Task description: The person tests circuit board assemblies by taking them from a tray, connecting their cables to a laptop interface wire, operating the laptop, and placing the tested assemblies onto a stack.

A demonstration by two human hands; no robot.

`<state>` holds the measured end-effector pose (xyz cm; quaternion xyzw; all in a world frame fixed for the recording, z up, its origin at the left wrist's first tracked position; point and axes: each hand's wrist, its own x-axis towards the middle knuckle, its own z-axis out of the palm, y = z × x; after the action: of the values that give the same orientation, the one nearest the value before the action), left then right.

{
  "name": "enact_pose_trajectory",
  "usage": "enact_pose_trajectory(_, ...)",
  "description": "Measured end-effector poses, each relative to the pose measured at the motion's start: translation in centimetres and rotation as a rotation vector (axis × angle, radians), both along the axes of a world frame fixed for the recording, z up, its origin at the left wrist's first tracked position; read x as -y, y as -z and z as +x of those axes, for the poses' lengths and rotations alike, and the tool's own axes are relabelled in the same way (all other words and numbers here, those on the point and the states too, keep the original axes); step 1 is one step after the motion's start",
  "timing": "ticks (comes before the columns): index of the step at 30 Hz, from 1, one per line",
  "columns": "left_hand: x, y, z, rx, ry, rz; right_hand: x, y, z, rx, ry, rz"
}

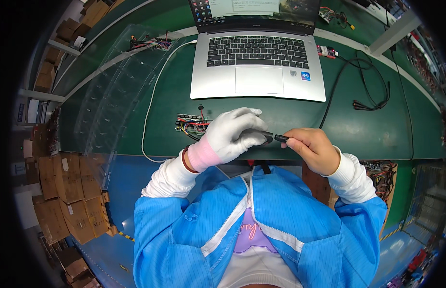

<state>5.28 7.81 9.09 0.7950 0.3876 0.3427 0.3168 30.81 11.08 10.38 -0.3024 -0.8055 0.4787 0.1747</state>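
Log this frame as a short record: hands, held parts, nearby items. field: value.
left hand: white glove with pink cuff, gripping a black connector
right hand: bare, pinching a slim black plug between thumb and fingers
held parts: ends facing, visibly apart
nearest left hand: circuit board with coloured wires, partly hidden by the glove
ahead: open silver laptop, screen on
left side: clear compartmented plastic tray
right side: looped black cable with plug ends
surface: green bench
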Motion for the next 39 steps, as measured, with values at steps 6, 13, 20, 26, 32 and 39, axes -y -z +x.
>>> enact_pose_trajectory(6, 0.15, 0.29, -0.12, 0.085, 0.001, 0.0, -0.09, -0.02, -0.14, 0.02, -0.035, -0.073)
enact_pose_trajectory(13, 0.03, 0.36, -0.11, 0.118, 0.023, 0.01, -0.07, -0.37, -0.2, 0.048, -0.046, -0.106)
enact_pose_trajectory(20, -0.07, 0.28, 0.03, 0.095, 0.02, 0.041, -0.01, -0.4, -0.26, 0.069, -0.038, -0.113)
enact_pose_trajectory(26, -0.36, 0.13, 0.19, 0.053, 0.04, 0.12, -0.07, -0.28, -0.33, 0.092, -0.055, -0.079)
enact_pose_trajectory(32, -0.33, 0.36, 0.3, 0.051, 0.026, 0.174, -0.16, -0.17, -0.45, 0.07, -0.058, -0.112)
enact_pose_trajectory(39, -0.1, 0.41, 0.59, 0.005, -0.002, 0.258, 0.55, 0.34, -0.52, 0.09, -0.036, 0.101)
